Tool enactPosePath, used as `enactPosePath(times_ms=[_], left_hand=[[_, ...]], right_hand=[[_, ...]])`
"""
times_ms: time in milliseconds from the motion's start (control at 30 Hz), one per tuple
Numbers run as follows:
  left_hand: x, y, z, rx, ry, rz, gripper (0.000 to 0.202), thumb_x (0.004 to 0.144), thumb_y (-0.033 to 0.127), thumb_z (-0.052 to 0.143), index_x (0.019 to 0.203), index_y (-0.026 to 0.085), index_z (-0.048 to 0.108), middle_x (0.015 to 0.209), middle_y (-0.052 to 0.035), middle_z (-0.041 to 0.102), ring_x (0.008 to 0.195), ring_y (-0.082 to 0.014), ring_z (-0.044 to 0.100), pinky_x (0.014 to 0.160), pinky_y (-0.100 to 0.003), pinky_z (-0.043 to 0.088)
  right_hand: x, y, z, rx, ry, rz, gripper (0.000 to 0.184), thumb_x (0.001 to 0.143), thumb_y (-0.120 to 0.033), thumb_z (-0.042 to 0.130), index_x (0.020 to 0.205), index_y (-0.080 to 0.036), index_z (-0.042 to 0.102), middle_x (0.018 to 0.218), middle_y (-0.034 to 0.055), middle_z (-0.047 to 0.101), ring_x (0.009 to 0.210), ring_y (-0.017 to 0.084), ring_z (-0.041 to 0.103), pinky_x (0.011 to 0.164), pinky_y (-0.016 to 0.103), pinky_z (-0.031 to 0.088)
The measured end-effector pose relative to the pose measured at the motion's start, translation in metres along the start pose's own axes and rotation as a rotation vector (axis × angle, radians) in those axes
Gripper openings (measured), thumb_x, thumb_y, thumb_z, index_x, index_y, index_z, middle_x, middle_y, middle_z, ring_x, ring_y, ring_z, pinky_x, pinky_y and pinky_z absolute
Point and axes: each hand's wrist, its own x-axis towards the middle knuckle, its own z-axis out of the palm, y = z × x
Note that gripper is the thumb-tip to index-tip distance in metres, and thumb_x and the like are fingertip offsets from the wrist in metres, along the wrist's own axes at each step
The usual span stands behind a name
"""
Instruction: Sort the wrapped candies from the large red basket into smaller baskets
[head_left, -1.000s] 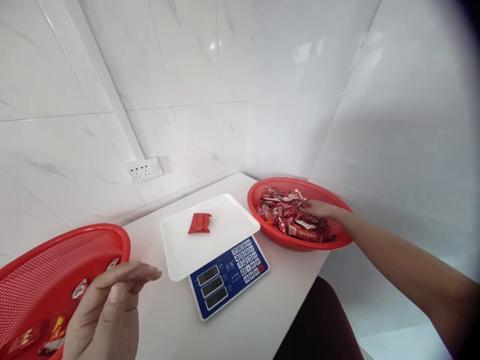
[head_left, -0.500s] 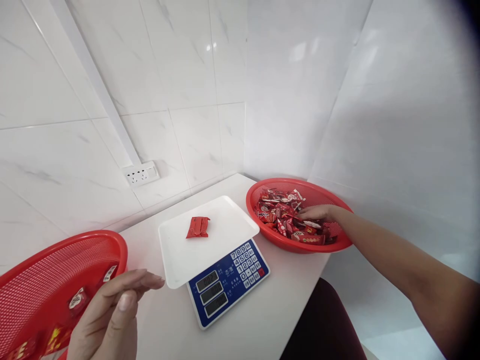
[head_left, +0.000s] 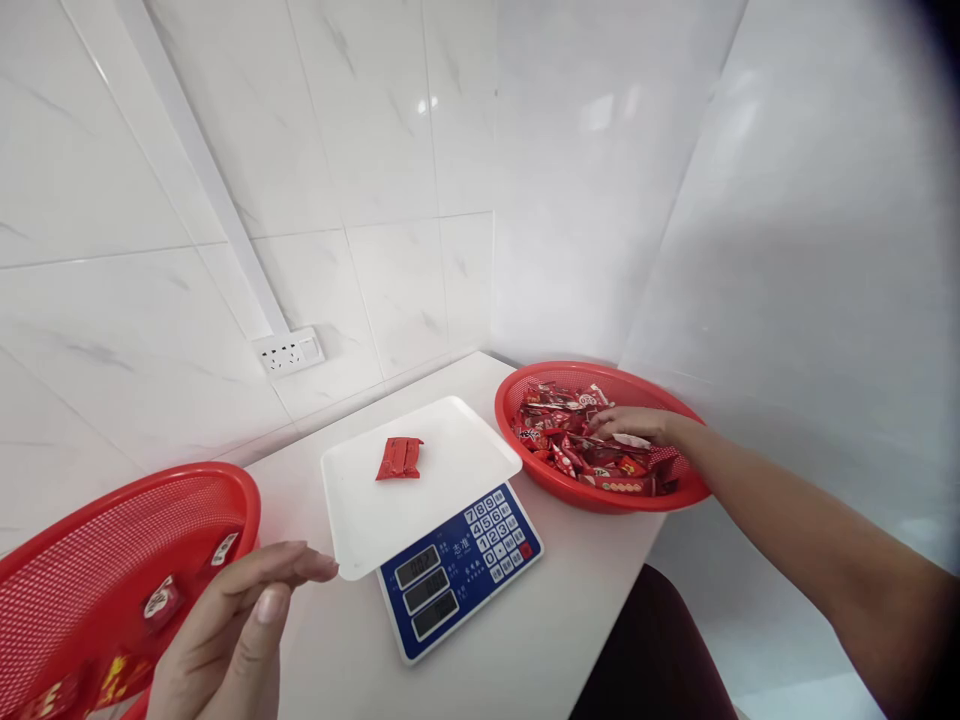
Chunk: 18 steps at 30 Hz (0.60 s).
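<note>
My left hand (head_left: 232,630) hovers beside the near left corner of the scale's white tray (head_left: 360,530). Its fingers are stretched out, the thumb is apart, and nothing is in it. One red wrapped packet (head_left: 400,458) lies on the tray. Below the tray, the blue keypad and display panel (head_left: 461,570) faces me; its digits are too dim to read surely. My right hand (head_left: 637,424) reaches into the right red basket (head_left: 585,372), fingers extended over a heap of small red packets (head_left: 559,420). Its fingertips touch the packets, and its underside is partly hidden.
At the left, another red mesh basket (head_left: 112,510) holds several red packets (head_left: 161,603). All this stands on a white table (head_left: 570,590) against tiled walls. A power socket (head_left: 289,352) sits on the back wall. My dark-clothed leg (head_left: 660,650) is beside the table's edge.
My right hand has shifted slightly up and left over the packets in the basket. My left hand keeps its pose, and the whole view has moved a little.
</note>
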Motion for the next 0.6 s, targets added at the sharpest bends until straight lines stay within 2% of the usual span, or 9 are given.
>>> enactPosePath(times_ms=[100,167,300,433,600], left_hand=[[-0.001,0.0,-0.002,0.002,-0.004,0.0,0.019,0.083,0.037,0.061,0.096,0.025,0.067,0.084,-0.0017,0.072,0.079,-0.0211,0.068,0.078,-0.037,0.058],[-0.002,0.0,-0.003,0.005,-0.013,-0.003,0.02,0.083,0.037,0.06,0.098,0.025,0.067,0.084,-0.0017,0.072,0.08,-0.021,0.068,0.078,-0.037,0.058],[-0.003,0.0,-0.003,0.024,-0.014,-0.009,0.022,0.084,0.039,0.06,0.098,0.024,0.067,0.084,-0.0023,0.072,0.081,-0.0211,0.068,0.08,-0.038,0.057],[-0.002,0.001,-0.002,0.044,0.007,-0.003,0.022,0.083,0.041,0.06,0.096,0.023,0.067,0.083,-0.0025,0.072,0.081,-0.0208,0.068,0.077,-0.036,0.058],[0.0,0.004,-0.001,0.02,-0.008,0.009,0.019,0.081,0.039,0.063,0.093,0.025,0.068,0.081,-0.0024,0.071,0.078,-0.0209,0.067,0.075,-0.036,0.059]], right_hand=[[0.004,-0.005,-0.005,0.052,-0.022,-0.002,0.016,0.061,-0.031,0.068,0.074,-0.022,0.07,0.089,0.0049,0.071,0.083,0.02,0.065,0.07,0.025,0.05],[0.007,-0.011,-0.007,0.084,0.035,-0.004,0.021,0.059,-0.033,0.071,0.078,-0.023,0.07,0.096,0.004,0.07,0.087,0.021,0.064,0.071,0.024,0.05],[0.01,-0.025,-0.007,0.144,0.146,0.004,0.024,0.06,-0.034,0.073,0.08,-0.022,0.067,0.089,0.0025,0.069,0.078,0.018,0.062,0.063,0.024,0.048],[0.01,-0.041,-0.003,0.212,0.218,0.002,0.03,0.069,-0.042,0.068,0.09,-0.022,0.06,0.085,0.0038,0.068,0.071,0.017,0.063,0.06,0.025,0.049],[0.007,-0.06,0.009,0.248,0.29,-0.034,0.038,0.084,-0.049,0.054,0.112,-0.024,0.054,0.119,0.0077,0.063,0.102,0.02,0.062,0.076,0.025,0.052]])
